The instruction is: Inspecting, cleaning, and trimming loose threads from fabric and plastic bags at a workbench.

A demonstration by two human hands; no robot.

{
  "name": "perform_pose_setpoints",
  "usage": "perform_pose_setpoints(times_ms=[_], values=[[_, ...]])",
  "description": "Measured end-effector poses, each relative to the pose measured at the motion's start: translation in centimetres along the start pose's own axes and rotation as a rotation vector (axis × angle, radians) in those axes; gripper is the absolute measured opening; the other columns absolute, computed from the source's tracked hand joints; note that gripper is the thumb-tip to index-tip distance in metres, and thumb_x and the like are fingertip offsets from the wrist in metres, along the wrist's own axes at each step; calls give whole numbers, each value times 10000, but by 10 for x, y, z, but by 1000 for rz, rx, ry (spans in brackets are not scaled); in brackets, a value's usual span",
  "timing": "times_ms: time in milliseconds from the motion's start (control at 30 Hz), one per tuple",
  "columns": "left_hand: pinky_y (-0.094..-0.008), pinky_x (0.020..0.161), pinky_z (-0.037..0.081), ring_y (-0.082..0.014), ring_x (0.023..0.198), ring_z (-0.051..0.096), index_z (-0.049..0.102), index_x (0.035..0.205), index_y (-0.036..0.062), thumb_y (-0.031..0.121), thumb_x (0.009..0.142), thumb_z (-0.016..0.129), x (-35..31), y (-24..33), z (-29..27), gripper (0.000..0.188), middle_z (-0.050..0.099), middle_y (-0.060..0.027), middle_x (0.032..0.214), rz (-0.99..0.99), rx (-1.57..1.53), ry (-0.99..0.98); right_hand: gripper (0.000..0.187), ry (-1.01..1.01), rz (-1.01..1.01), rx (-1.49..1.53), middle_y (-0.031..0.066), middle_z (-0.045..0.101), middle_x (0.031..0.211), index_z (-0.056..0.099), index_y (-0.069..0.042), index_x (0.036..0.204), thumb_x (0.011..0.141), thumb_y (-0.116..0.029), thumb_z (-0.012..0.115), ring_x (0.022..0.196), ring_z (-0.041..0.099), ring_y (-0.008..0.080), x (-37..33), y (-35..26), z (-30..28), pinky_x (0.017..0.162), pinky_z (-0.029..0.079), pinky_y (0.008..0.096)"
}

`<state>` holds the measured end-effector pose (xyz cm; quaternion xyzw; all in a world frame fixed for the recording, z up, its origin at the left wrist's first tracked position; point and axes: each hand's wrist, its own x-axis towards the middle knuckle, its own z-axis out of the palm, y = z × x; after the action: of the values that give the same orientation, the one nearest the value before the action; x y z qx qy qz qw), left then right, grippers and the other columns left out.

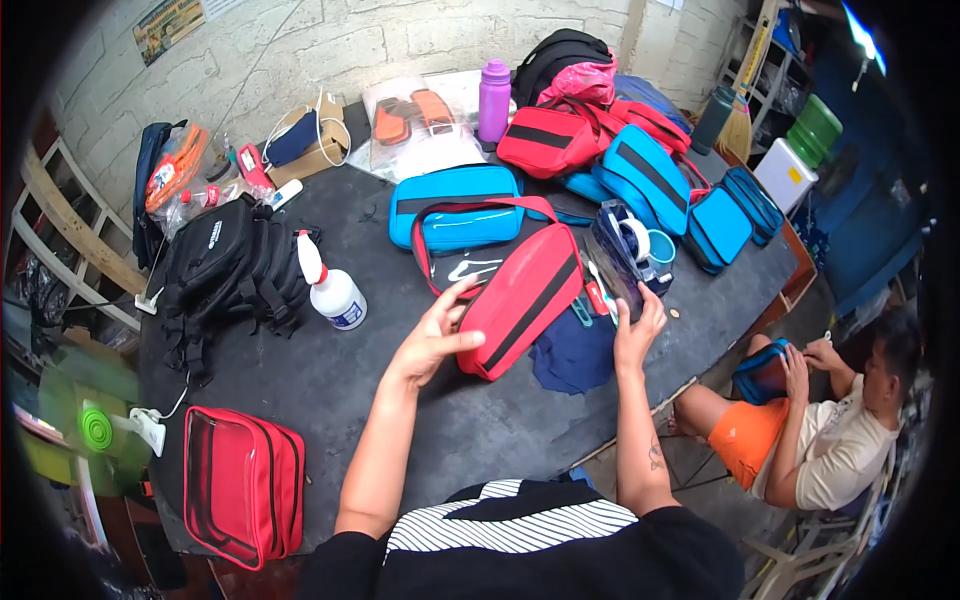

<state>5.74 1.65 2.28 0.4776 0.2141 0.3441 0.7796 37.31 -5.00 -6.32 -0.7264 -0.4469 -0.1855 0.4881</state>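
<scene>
A red zippered bag (520, 300) with a black stripe and a red strap is tilted over the middle of the table. My left hand (432, 338) holds its near left end, thumb on the side and fingers by the strap. My right hand (638, 325) holds nothing, fingers apart, just right of the bag. Beyond that hand's fingertips stands a tape dispenser (615, 245) with rolls of tape. A dark blue cloth (572, 352) lies between my hands, partly under the red bag. Beside it are a teal-handled tool (582, 312) and a small red item (597, 298).
Blue bags (455, 205) and red bags (545, 138) crowd the far side, near a purple bottle (494, 100). Left are a spray bottle (335, 290), a black backpack (235, 270) and a clear-fronted red bag (245, 485). A seated person (820, 430) works at right.
</scene>
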Motion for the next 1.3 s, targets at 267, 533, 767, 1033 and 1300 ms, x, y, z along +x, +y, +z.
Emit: perform_pose_setpoints(times_ms=[267, 533, 767, 1033, 1300], values=[[-265, 846, 474, -133, 892, 603, 320, 1424, 55, -34, 755, 685, -11, -11, -43, 767, 611, -81, 988, 85, 120, 287, 469, -262, -22, 213, 163, 516, 1187, 529, -47, 1221, 813, -209, 696, 1137, 461, 327, -2, -23, 29, 978, 350, 410], [-416, 1090, 225, -236, 1358, 298, 294, 1441, 87, 266, 875, 608, 15, -13, -75, 672, 368, -154, 1435, 443, -43, 386, 611, -682, 339, 780, 121, 588, 1161, 455, -1, 1288, 798, -234, 735, 1022, 579, 198, 30, -34, 92, 903, 451, 316], [-361, 1084, 305, -240, 1302, 381, 261, 1451, 51, 154, 775, 742, 2, -65, -80, 836, 390, -158, 1411, 290, 80, 547, 275, -901, 473, 879, 54, 623, 961, 564, -32, 1048, 847, -178, 680, 887, 572, 108, 13, -34, 77, 813, 465, 270], [-307, 986, 388, -179, 1162, 492, 374, 1374, 27, 330, 953, 532, -1, -71, -90, 542, 524, -98, 1245, 548, 248, 816, 736, -877, 244, 908, 113, 554, 1192, 397, -30, 1290, 662, -36, 780, 1089, 551, 214, 38, -92, 45, 933, 454, 334], [-253, 762, 477, -117, 840, 569, 527, 1213, 8, 229, 973, 477, -8, -106, -112, 330, 593, -59, 951, 402, 582, 884, 627, -412, 208, 1134, 117, 515, 1219, 392, -34, 1306, 771, -67, 718, 1124, 517, 215, 93, -176, 91, 977, 406, 341]])
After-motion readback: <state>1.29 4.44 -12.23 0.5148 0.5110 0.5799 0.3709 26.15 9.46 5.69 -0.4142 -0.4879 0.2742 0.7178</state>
